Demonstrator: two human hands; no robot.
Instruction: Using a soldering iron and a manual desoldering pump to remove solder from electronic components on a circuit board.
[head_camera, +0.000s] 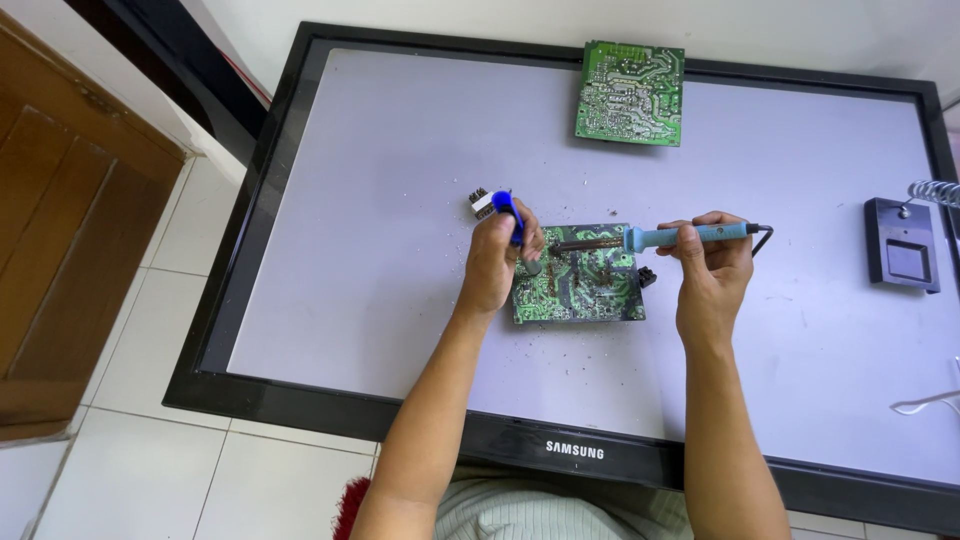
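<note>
Head view: left hand (497, 258) grips blue desoldering pump (510, 214); right hand (712, 262) grips soldering iron (655, 238), tip at circuit board's (585, 292) twelve o'clock edge. Step: heating joint; next needs steady pump placement.

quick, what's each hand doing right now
Left hand: closed on a blue desoldering pump.
Right hand: closed on a soldering iron.

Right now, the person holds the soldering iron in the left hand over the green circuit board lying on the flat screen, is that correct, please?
Not quite: the soldering iron is in the right hand, not the left. The head view shows it over the green circuit board on the flat screen.
</note>
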